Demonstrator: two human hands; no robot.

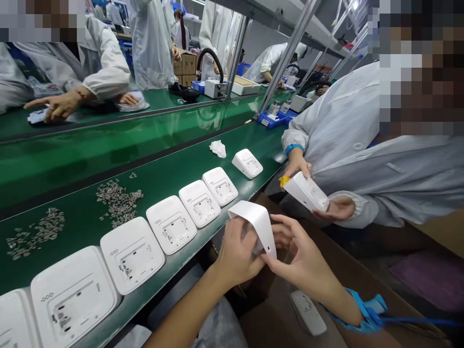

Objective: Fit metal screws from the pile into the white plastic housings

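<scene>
A white plastic housing is held tilted in front of me, just off the table's near edge. My left hand grips it with the fingers reaching into its hollow side. On the other side, my right hand has its thumb at the lower corner and its fingers curled along the wall. A blue wrist strap with a cord is on my right wrist. Beside my hands, several white housings lie in a row along the table edge, their recessed faces up. What the left fingertips touch inside is hidden.
Small metal parts lie in two heaps on the green table. Crumpled white tissue lies farther off. At right a co-worker's hands hold another housing. Below stands a cardboard box with a white housing in it.
</scene>
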